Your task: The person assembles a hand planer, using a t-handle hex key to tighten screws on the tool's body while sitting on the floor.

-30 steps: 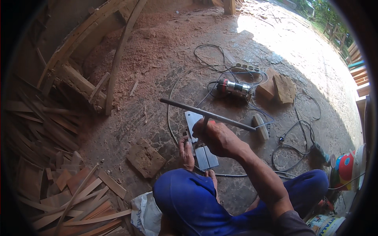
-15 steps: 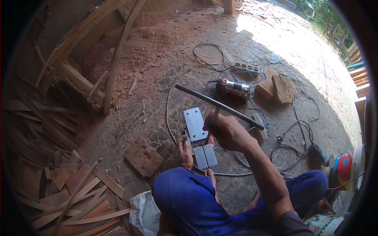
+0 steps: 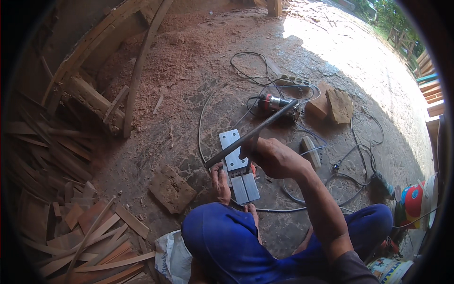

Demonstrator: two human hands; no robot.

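An electric planer (image 3: 245, 188) lies sole up on the ground before me, its silvery metal plates facing upward, one with screw holes near its corners. My left hand (image 3: 221, 183) grips its left side, fingers curled at the edge. Above it, my right hand (image 3: 276, 158) is closed around the stem of a T-handle wrench (image 3: 252, 134), whose long dark crossbar slants from lower left to upper right. The wrench's stem reaches down to the gap between the plates; the right hand partly hides where it meets the tool.
A silver and red power tool (image 3: 279, 105) lies beyond, among looping cables. Brown blocks (image 3: 339, 107) and a white power strip (image 3: 310, 152) sit to the right. Wood offcuts (image 3: 94, 236) pile up at left, near a flat brown block (image 3: 172, 190). A colourful bucket (image 3: 416, 201) stands far right.
The wrench's crossbar has swung counterclockwise, its left end coming nearer to me and its right end going away. My right hand has turned slightly with it; my left hand stays put.
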